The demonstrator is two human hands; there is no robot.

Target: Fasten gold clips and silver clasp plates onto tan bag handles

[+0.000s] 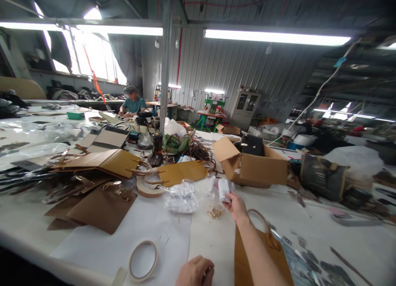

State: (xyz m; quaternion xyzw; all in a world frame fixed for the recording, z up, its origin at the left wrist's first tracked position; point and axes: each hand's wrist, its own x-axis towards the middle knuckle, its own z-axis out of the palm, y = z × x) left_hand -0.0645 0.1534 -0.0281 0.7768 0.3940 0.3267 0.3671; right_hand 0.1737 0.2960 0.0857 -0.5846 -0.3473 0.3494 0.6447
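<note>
Right hand (236, 207): reaching forward across the table (212, 247), its thumb and fingers closing together on the near right-hand edge of a white packet (223, 191). Packet: lying at the fingertips, its bulk extending beyond them toward the cardboard box (262, 170); whether its underside is touching the table, cannot tell. Step in hand, as judged: gripping the packet by its edge; the next move seems to be calling for a steady pinch and some care about the loose brass-coloured pieces (215, 212), which are lying just in front of the packet, on the wearer's side, apart from the fingers. Left hand (195, 271): resting low at the near edge of the view, fingers curling inward; whether they are enclosing anything, cannot tell. Left of the packet: one clear plastic bag with white contents (181, 198), sitting near it, neither hand touching it. Beside the right forearm: one mustard-coloured bag piece (243, 257), lying flat, its handle looping upward, the forearm partly covering it. Left of the left hand: one tape roll (155, 261), lying on its side.
</note>
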